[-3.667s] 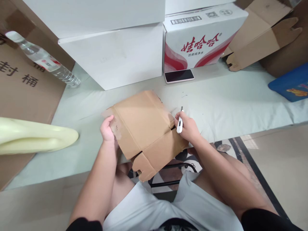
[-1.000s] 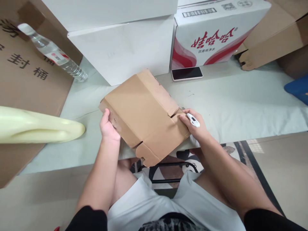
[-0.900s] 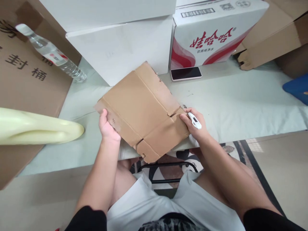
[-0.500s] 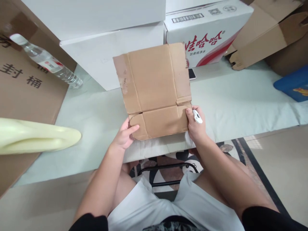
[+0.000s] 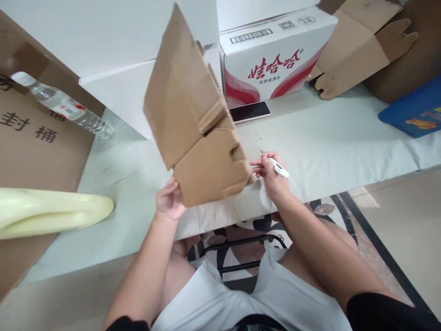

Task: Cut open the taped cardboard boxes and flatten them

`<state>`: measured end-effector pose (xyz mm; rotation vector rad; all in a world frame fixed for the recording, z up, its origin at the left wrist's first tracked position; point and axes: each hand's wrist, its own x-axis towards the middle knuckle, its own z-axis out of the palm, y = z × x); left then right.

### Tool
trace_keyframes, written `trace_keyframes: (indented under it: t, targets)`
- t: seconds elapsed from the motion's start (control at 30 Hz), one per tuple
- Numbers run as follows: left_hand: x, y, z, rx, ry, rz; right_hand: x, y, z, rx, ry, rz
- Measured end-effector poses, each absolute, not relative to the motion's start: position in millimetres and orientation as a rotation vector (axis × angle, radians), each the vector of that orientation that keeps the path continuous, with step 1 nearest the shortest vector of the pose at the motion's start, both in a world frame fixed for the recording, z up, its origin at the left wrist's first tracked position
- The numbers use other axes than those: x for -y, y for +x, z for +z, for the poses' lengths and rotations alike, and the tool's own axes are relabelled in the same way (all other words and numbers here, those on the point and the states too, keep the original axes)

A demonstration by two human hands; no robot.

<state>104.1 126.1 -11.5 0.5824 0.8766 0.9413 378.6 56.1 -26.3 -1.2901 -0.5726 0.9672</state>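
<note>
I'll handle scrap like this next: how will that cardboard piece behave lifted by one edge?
Probably light: the left hand props the cardboard piece up by one lower corner. Likely stiff across panels, since it stands without sagging, yet apt to hinge along its creases.

Matt brown cardboard [image 5: 193, 124], creased, tape-scuffed. Smooth white plastic cutter [image 5: 279, 168]. Pale matt cloth, wrinkled, over surface [image 5: 327, 142]. Glossy dark phone [image 5: 250, 111] screen. Clear glossy plastic bottle [image 5: 62, 106]. White printed box [image 5: 275, 55], slight sheen.
</note>
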Motion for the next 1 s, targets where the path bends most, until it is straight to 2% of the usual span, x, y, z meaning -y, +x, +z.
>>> trace_keyframes:
  t: [0.33, 0.53, 0.67, 0.83, 1.0]
  targets:
    - [-80.7, 146.9, -29.4, -0.441, 0.245, 0.259, -49.0, 363.5, -27.5, 0.848, -1.213, 1.376]
    - [-61.1, 152.7, -26.1, -0.405, 0.259, 0.236, -43.9, 354.4, -26.5, 0.773, -1.22, 1.364]
    - [-61.0, 157.1, -27.7, -0.438, 0.3, 0.2, -44.8, 350.5, -26.7, 0.641, -1.071, 1.398]
    - [-52.5, 165.1, -29.7, -0.506, 0.394, 0.224, -49.1, 346.1, -24.1, 0.431, -0.987, 1.261]
    - [-48.7, 170.0, -28.8, -0.573, 0.471, 0.27, -50.8, 341.0, -18.5, 0.414, -0.946, 1.328]
